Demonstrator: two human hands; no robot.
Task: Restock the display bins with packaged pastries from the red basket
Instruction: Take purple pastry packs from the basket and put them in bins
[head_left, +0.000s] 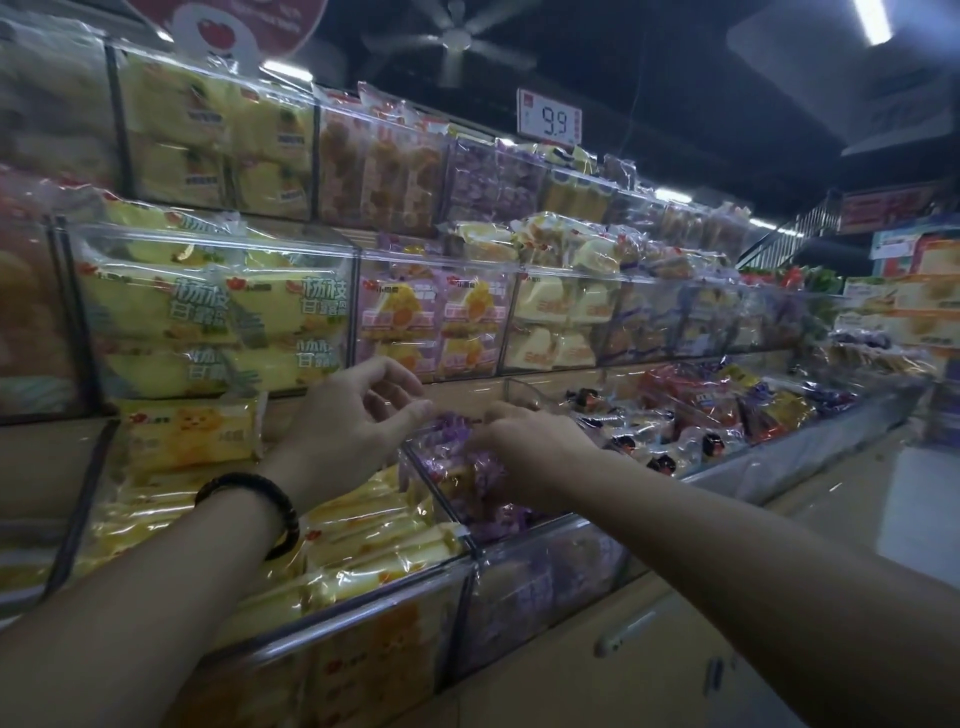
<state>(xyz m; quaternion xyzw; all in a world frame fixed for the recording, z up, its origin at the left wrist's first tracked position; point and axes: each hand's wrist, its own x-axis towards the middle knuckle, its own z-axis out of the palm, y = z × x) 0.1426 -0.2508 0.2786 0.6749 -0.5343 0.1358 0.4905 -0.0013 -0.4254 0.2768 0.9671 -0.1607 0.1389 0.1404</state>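
The upper bins look full. The purple bin (545, 571) at 6 o'clock is partly filled, so I judge restocking midway; no basket is in view. My right hand (524, 447) reaches in, fingers curled on a purple pack (457, 441). My left hand (353, 415), at its 9 o'clock, hovers loosely spread.
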